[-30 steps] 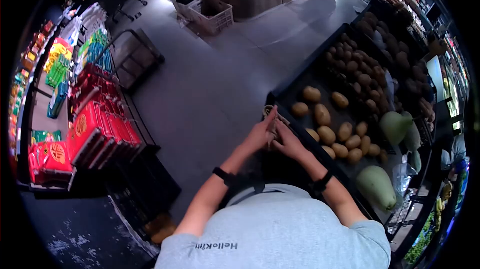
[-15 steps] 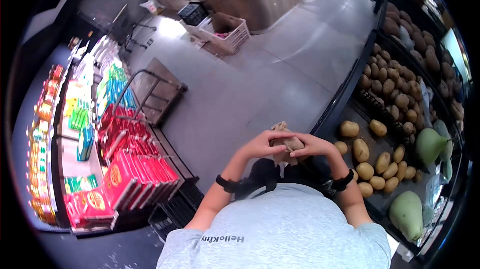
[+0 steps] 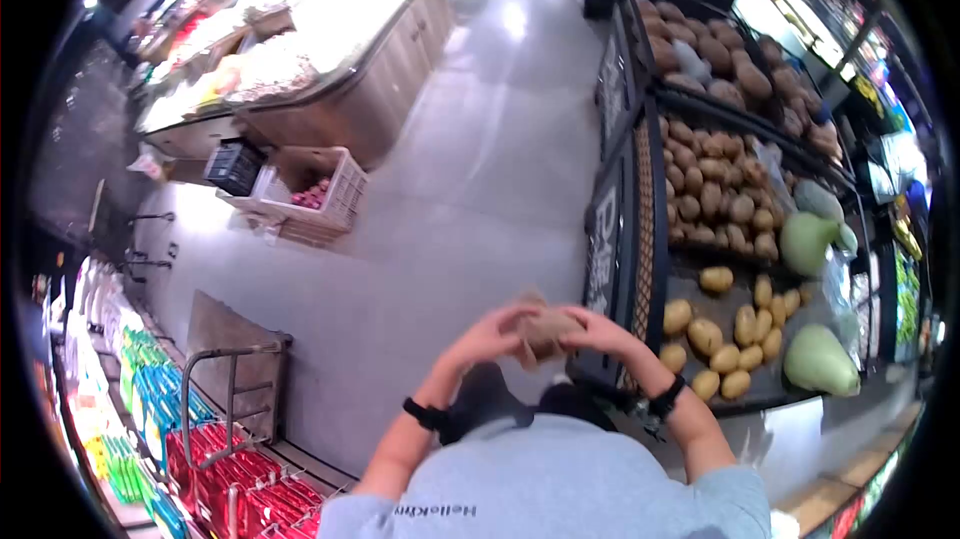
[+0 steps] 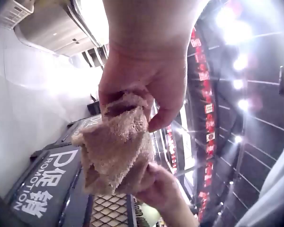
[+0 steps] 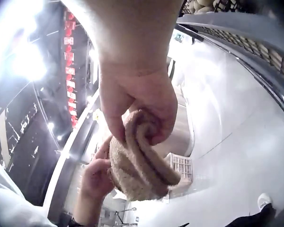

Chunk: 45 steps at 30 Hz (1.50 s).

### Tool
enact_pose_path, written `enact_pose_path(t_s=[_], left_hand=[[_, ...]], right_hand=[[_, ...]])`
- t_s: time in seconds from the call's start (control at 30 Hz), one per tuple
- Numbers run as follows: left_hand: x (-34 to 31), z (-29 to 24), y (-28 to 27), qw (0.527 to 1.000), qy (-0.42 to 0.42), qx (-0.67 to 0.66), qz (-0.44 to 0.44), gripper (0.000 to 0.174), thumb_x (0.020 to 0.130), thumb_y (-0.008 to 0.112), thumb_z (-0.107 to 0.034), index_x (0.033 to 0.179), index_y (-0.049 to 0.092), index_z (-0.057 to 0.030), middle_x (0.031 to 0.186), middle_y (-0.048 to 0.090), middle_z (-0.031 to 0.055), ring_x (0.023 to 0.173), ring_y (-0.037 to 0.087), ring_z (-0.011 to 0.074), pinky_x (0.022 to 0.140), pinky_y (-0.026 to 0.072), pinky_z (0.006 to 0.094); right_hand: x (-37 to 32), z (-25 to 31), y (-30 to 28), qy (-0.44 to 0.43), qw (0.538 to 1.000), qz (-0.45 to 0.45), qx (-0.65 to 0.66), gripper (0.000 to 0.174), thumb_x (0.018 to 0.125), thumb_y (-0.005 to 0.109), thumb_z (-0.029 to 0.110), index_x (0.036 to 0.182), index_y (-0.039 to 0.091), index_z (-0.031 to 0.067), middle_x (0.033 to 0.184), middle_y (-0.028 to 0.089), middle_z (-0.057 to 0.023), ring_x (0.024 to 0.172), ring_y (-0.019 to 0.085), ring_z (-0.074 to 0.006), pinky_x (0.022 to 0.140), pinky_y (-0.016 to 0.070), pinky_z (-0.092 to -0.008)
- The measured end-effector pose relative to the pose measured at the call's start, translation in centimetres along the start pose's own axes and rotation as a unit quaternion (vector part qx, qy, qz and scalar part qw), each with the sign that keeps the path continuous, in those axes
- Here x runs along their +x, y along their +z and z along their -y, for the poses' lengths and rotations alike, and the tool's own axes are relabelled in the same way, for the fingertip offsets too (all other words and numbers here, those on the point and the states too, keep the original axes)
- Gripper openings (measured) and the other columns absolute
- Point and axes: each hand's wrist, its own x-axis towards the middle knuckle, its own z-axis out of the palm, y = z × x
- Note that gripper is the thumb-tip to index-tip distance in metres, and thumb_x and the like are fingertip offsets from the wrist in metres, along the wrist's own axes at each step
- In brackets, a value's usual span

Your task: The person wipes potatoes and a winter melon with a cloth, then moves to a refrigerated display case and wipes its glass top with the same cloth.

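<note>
Both hands hold a folded, bunched brown cloth in front of the body, over the floor. My left hand grips its left side, fingers and thumb curled on the fabric. On the other side my right hand pinches it between thumb and fingers. The left wrist view shows the rough, towel-like cloth hanging in folds below the left hand. From the right wrist, rolled layers of the cloth come out under the right hand.
To the right stands a black produce bin with potatoes and pale green gourds. A flat trolley and red packets are at lower left. Farther off, a white crate sits beside a wooden counter.
The view has swung right and lifted, bringing the bin's front and the far counter into sight. The hands have moved away from the bin's corner, still holding the cloth, and its shape has shifted.
</note>
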Motion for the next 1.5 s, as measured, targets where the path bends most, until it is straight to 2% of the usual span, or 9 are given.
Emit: enact_pose_path(t_s=[0.1, 0.3, 0.47, 0.7, 0.8, 1.0, 1.2, 1.33, 1.5], left_hand=[[1.9, 1.0, -5.0, 0.991, -0.132, -0.016, 0.004, 0.035, 0.077, 0.043, 0.002, 0.111, 0.051, -0.0035, 0.102, 0.055, 0.0057, 0.094, 0.050, 0.0114, 0.083, 0.0412, 0.0255], [10.0, -0.1, -6.0, 0.992, -0.021, 0.048, 0.115, 0.026, 0.078, 0.042, 0.002, 0.098, 0.058, -0.0033, 0.082, 0.055, -0.0008, 0.068, 0.048, 0.0061, 0.060, 0.0408, 0.0196], [18.6, 0.5, -3.5, 0.970, -0.059, 0.121, 0.201, 0.031, 0.077, 0.051, -0.003, 0.107, 0.057, -0.0034, 0.087, 0.059, 0.0018, 0.076, 0.053, 0.0092, 0.068, 0.0451, 0.0248], [31.3, 0.7, -4.2, 0.974, 0.082, 0.144, 0.155, 0.034, 0.081, 0.051, -0.004, 0.115, 0.052, -0.0038, 0.109, 0.057, 0.0082, 0.097, 0.054, 0.0164, 0.083, 0.0437, 0.0295], [36.4, -1.0, -4.9, 0.989, -0.087, -0.070, 0.095, 0.035, 0.085, 0.050, -0.007, 0.120, 0.049, -0.0052, 0.113, 0.053, 0.0062, 0.100, 0.051, 0.0134, 0.084, 0.0426, 0.0263], [44.2, -2.3, -7.4, 0.984, -0.114, -0.116, 0.069, 0.034, 0.088, 0.049, -0.012, 0.121, 0.048, -0.0053, 0.114, 0.052, 0.0053, 0.101, 0.050, 0.0124, 0.087, 0.0407, 0.0255], [50.3, -0.9, -7.1, 0.976, -0.009, 0.201, 0.081, 0.035, 0.077, 0.057, -0.009, 0.111, 0.050, -0.0035, 0.106, 0.055, 0.0138, 0.102, 0.052, 0.0259, 0.087, 0.0394, 0.0328], [56.9, -0.4, -8.0, 0.967, 0.099, 0.229, 0.059, 0.043, 0.077, 0.057, -0.012, 0.118, 0.045, -0.0045, 0.108, 0.052, 0.0193, 0.100, 0.052, 0.0339, 0.083, 0.0419, 0.0363], [68.9, -1.3, -10.4, 0.938, 0.137, 0.316, 0.040, 0.055, 0.080, 0.049, -0.014, 0.130, 0.029, -0.0038, 0.117, 0.042, 0.0282, 0.095, 0.052, 0.0411, 0.076, 0.0449, 0.0434]], right_hand=[[1.7, 1.2, 1.9, -0.060, 0.980, -0.161, 0.103, 0.058, 0.078, 0.063, 0.013, 0.129, 0.036, 0.0039, 0.112, 0.048, -0.0069, 0.101, 0.047, -0.0147, 0.088, 0.0403, -0.0279], [1.0, 0.2, -0.3, -0.167, 0.874, -0.411, 0.196, 0.036, 0.083, 0.048, -0.002, 0.118, 0.051, 0.0033, 0.096, 0.051, -0.0017, 0.091, 0.051, -0.0108, 0.083, 0.0424, -0.0248], [1.3, 0.3, -7.5, -0.169, 0.774, -0.578, 0.192, 0.028, 0.081, 0.054, 0.002, 0.109, 0.056, -0.0033, 0.099, 0.054, -0.0033, 0.088, 0.051, -0.0097, 0.079, 0.0415, -0.0220], [6.5, 2.7, -20.1, -0.237, 0.780, -0.544, 0.200, 0.047, 0.080, 0.061, 0.008, 0.123, 0.044, 0.0005, 0.108, 0.048, -0.0043, 0.099, 0.047, -0.0118, 0.087, 0.0373, -0.0236], [8.1, 4.7, -23.7, -0.255, 0.818, -0.484, 0.176, 0.066, 0.080, 0.062, 0.009, 0.134, 0.026, 0.0037, 0.121, 0.040, -0.0072, 0.112, 0.040, -0.0149, 0.094, 0.0320, -0.0274], [10.5, 9.0, -27.6, -0.278, 0.825, -0.373, 0.321, 0.076, 0.080, 0.061, 0.010, 0.139, 0.012, 0.0121, 0.132, 0.030, -0.0099, 0.119, 0.033, -0.0167, 0.099, 0.0280, -0.0300], [12.8, 8.2, -35.1, -0.204, 0.793, -0.536, 0.203, 0.025, 0.082, 0.051, 0.004, 0.107, 0.057, 0.0016, 0.101, 0.058, -0.0040, 0.094, 0.053, -0.0122, 0.084, 0.0403, -0.0246], [15.8, 10.2, -41.8, -0.196, 0.753, -0.628, 0.026, 0.019, 0.084, 0.050, 0.005, 0.100, 0.060, -0.0016, 0.099, 0.056, -0.0067, 0.086, 0.054, -0.0132, 0.076, 0.0409, -0.0234], [22.4, 16.2, -50.0, 0.070, 0.567, -0.646, -0.505, 0.046, 0.077, 0.055, 0.018, 0.121, 0.045, 0.0056, 0.129, 0.033, -0.0220, 0.119, 0.030, -0.0412, 0.097, 0.0282, -0.0478]])
